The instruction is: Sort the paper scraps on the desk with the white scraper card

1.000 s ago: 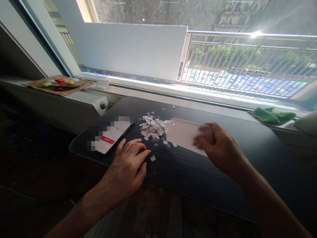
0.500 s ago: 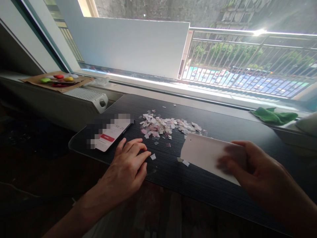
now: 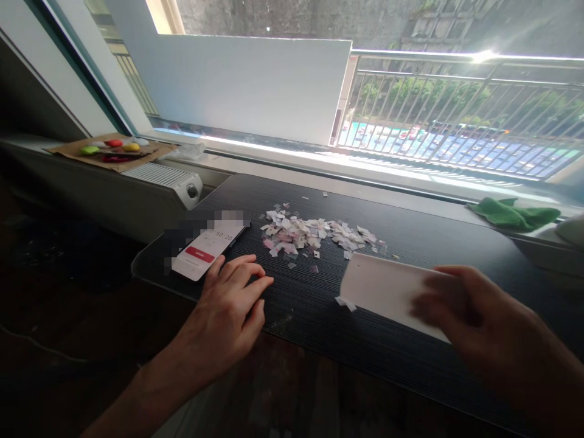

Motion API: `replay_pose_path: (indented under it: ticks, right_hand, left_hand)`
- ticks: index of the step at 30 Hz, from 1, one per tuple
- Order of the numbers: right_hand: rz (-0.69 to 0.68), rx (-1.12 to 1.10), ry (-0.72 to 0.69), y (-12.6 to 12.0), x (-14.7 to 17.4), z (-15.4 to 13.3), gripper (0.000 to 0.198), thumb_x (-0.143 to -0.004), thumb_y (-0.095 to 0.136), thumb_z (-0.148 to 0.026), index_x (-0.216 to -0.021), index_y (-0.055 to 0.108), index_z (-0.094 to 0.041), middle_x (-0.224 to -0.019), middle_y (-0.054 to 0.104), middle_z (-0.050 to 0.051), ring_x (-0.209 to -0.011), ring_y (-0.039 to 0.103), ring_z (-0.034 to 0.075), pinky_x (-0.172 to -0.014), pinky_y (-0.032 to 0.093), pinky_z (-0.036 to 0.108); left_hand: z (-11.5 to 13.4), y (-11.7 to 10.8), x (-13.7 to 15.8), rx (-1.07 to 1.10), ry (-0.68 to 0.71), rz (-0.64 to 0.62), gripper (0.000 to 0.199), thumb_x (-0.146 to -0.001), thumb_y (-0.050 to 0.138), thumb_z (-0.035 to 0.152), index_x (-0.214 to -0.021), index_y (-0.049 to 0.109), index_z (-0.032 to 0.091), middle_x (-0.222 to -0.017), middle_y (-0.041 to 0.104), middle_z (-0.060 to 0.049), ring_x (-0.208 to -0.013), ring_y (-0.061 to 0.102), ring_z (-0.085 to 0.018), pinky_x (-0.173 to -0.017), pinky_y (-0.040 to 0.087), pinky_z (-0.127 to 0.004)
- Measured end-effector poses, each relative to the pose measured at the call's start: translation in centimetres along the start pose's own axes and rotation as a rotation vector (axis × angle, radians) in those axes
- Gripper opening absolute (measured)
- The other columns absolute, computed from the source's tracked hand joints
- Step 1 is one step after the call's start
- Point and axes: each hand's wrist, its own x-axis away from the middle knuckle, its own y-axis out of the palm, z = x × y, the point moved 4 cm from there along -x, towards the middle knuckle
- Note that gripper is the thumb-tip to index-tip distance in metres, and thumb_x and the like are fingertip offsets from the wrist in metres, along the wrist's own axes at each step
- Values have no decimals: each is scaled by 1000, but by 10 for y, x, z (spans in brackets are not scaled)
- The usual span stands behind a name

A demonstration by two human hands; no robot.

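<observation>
Right grip (image 3: 479,316) pinches a white, translucent, rectangular sheet (image 3: 383,283) near small, flat, white-and-pink scraps (image 3: 296,233); left grip (image 3: 230,307) is spread over the black, wood-grained surface (image 3: 310,328).

The person had one left grip (image 3: 232,302) and one right grip (image 3: 468,310), the latter holding one white card (image 3: 387,285). One phone (image 3: 197,255) lay just beside the left grip and one table (image 3: 301,304) beneath both. Ahead lay scraps (image 3: 297,233) too many to count. Beyond the right grip was one green cloth (image 3: 513,215); beyond the left, one brown sheet (image 3: 67,148) with one yellow piece (image 3: 131,147) and one green piece (image 3: 89,149).
</observation>
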Motion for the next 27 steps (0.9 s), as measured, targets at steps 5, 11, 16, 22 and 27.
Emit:
replay_pose_path:
  ticks: [5, 11, 16, 22, 27]
  right_hand:
    - [21, -250, 173, -6, -3, 13, 43, -71, 62, -61, -96, 57, -27, -77, 74, 3, -67, 71, 26, -59, 58, 36]
    - [-33, -449, 142, 37, -32, -14, 27, -79, 60, -40, -99, 51, -24, -84, 71, 6, -75, 72, 27, -70, 60, 44]
    - [-59, -466, 77, 45, -39, -18, 28, -80, 60, -37, -103, 53, -22, -80, 70, 4, -72, 71, 24, -63, 59, 37]
    - [3, -323, 65, 28, -48, -14, 32, -79, 62, -34, -107, 58, -19, -80, 71, 7, -70, 70, 24, -63, 58, 38]
    - [-42, -323, 105, -3, -20, 8, 26, -75, 65, -39, -95, 61, -24, -70, 70, 3, -59, 68, 23, -51, 56, 33]
  left_hand:
    - [9, 7, -8, 18, -30, -52, 34, -87, 39, 12, -108, 65, 16, -106, 62, -9, -117, 52, -28, -107, 30, -61]
    - [5, 6, -5, -1, -24, -15, 34, -86, 41, 14, -111, 64, 18, -110, 62, -9, -119, 51, -28, -108, 29, -58]
    - [-3, 11, 1, -4, -27, -6, 33, -87, 42, 15, -112, 62, 19, -110, 62, -9, -119, 51, -28, -107, 30, -59]
    - [-2, 10, 0, 5, -11, -12, 34, -87, 42, 15, -115, 60, 20, -114, 60, -9, -123, 48, -27, -109, 28, -57]
    - [-4, 8, 3, 13, -15, -6, 33, -87, 43, 14, -115, 60, 19, -112, 60, -8, -122, 48, -28, -108, 30, -56]
